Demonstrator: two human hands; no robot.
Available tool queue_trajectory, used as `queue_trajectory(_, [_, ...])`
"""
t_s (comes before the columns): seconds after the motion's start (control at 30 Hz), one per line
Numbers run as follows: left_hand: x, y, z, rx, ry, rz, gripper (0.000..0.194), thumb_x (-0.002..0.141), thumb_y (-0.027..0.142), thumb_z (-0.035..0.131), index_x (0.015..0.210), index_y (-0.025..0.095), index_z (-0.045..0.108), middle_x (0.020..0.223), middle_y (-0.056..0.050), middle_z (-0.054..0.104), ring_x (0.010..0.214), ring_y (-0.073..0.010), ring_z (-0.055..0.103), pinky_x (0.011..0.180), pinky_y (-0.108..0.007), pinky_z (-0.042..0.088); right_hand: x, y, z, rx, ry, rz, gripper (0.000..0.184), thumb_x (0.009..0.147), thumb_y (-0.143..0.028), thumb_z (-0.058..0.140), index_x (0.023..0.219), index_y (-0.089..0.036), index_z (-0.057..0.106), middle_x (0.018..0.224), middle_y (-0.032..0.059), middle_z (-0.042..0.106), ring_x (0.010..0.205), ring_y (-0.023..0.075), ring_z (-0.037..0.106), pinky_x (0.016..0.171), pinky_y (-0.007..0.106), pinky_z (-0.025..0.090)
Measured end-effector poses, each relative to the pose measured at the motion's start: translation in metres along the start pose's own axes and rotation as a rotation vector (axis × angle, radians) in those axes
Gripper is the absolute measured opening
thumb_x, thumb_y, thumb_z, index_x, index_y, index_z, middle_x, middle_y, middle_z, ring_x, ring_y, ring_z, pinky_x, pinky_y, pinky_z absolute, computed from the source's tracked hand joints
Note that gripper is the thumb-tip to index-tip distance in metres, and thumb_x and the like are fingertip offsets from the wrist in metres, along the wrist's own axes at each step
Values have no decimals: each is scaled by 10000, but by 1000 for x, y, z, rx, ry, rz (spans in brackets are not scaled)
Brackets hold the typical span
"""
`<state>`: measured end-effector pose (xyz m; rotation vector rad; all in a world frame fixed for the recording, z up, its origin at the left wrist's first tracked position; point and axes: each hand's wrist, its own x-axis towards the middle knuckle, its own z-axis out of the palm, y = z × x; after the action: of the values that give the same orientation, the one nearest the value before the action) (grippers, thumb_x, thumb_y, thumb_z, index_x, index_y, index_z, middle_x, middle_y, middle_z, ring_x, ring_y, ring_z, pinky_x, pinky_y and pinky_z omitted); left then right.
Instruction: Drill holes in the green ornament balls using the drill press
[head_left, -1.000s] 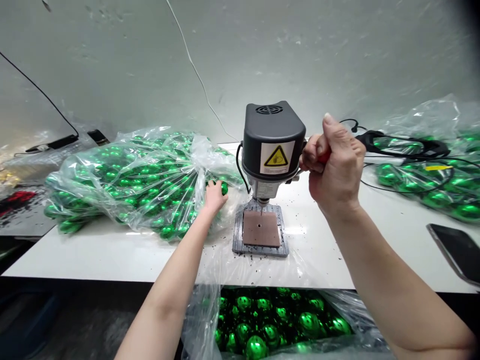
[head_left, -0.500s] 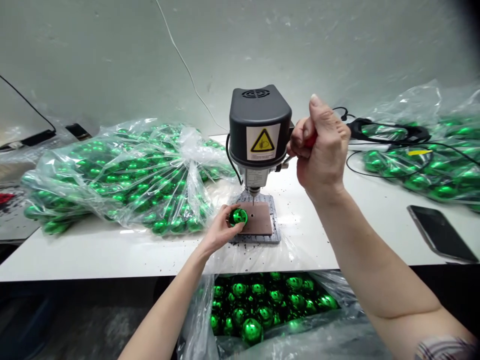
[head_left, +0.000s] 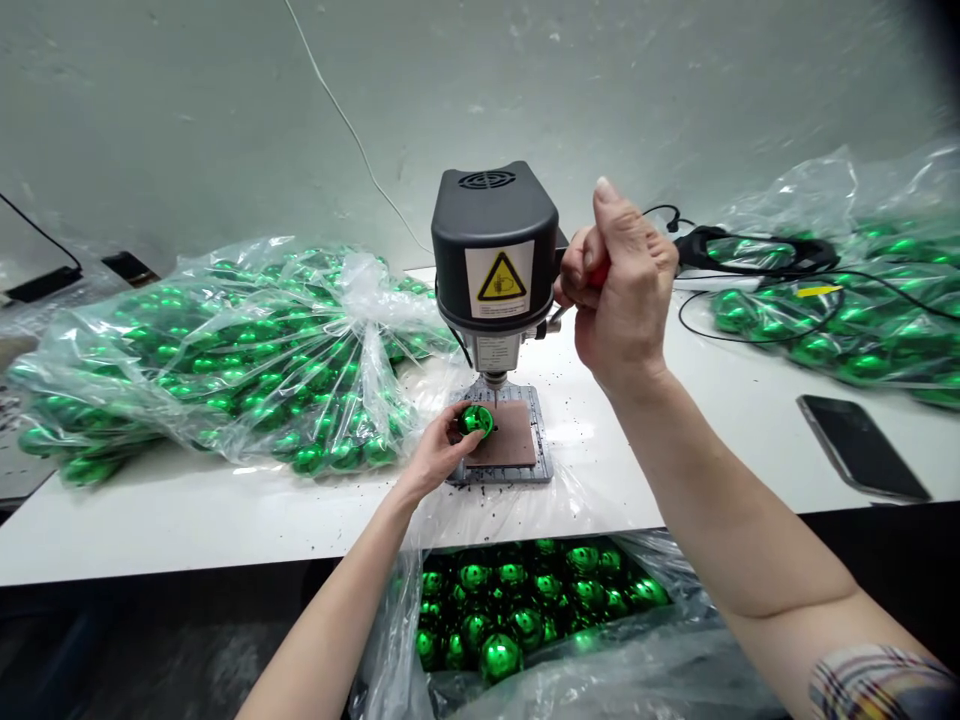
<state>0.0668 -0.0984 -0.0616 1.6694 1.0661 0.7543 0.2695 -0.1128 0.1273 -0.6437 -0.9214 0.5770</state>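
A shiny green ball (head_left: 475, 421) is gripped between the thumb and fingers of my left hand (head_left: 441, 447), just above the brown board (head_left: 506, 447) on the drill press's grey base (head_left: 544, 460). The thin drill bit (head_left: 496, 396) points down beside the ball, to its right; I cannot tell whether they touch. My right hand (head_left: 626, 280) is closed around the red-ended lever (head_left: 598, 272) at the right of the black drill press head (head_left: 495, 235). Most of the lever is hidden by my fingers.
An open plastic bag of green balls (head_left: 501, 656) sits below the table's front edge. More bagged balls (head_left: 247, 360) lie at left, and another bag (head_left: 862, 330) at back right. A phone (head_left: 862, 447) and black cable (head_left: 697, 320) are on the right. Dark shavings dot the white table (head_left: 247, 510).
The whole view has shifted, with the drill press slightly further left. My left hand has brought the ball closer to the drill bit. My right hand stays on the lever.
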Motion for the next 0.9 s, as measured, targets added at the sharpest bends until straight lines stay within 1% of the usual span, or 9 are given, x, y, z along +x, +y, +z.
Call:
queue_trajectory(0.17, [1,0,11,138,87,72,555,824,351,721,1315,161,545,1133,-98,676,852,-181,615,793,-350,516,8,1,2,12,28,29,591,859,-570,639,479,-219,353,442,-48,312,380,56,287,368,276,211])
queue_trajectory(0.27, [2,1,20,243,147,129,473,800,331,752,1214,172,588,1101,-96,671,940,-220,621,830,-372,511,16,6,0,-17,7,71,569,876,-598,599,515,-223,370,471,-41,343,395,61,294,370,274,232])
queue_trajectory(0.37, [4,3,30,340,180,197,420,778,290,776,1154,192,618,1077,-87,662,1020,-254,615,873,-395,504,23,9,0,-19,17,105,569,873,-628,581,531,-225,369,481,-39,349,401,63,292,371,271,221])
queue_trajectory(0.5, [10,2,43,343,242,215,421,784,297,781,1157,193,616,1083,-92,637,1038,-269,622,887,-409,513,24,8,2,4,50,145,563,860,-641,590,546,-222,381,475,-48,359,398,51,277,371,257,199])
queue_trajectory(0.6, [15,-2,47,340,255,212,432,793,321,779,1170,195,613,1074,-92,631,1038,-278,626,883,-414,518,22,5,3,-2,41,157,551,862,-635,592,564,-223,380,478,-55,360,409,51,280,374,253,203])
queue_trajectory(0.67, [17,-4,48,340,253,214,432,803,334,774,1179,197,611,1079,-92,631,1038,-279,626,886,-417,519,20,3,4,-5,33,153,546,868,-606,602,557,-222,370,482,-55,350,418,55,296,380,252,209])
queue_trajectory(0.73, [18,-7,49,348,260,212,445,805,344,775,1192,203,607,1092,-95,629,1045,-282,623,891,-422,520,16,0,3,21,29,131,539,874,-537,628,532,-218,361,480,-55,342,418,58,314,384,254,211])
queue_trajectory(0.83, [17,-11,51,366,284,212,468,799,345,786,1209,215,602,1113,-94,623,1065,-285,615,903,-429,518,7,-3,1,39,6,70,548,886,-448,635,491,-214,336,464,-55,331,401,55,297,390,264,217])
queue_trajectory(0.9, [17,-13,53,362,292,217,475,801,345,786,1220,222,598,1113,-90,619,1076,-283,609,918,-435,514,-2,-3,-2,23,-23,20,562,894,-432,628,473,-211,329,450,-54,331,392,54,278,400,274,224])
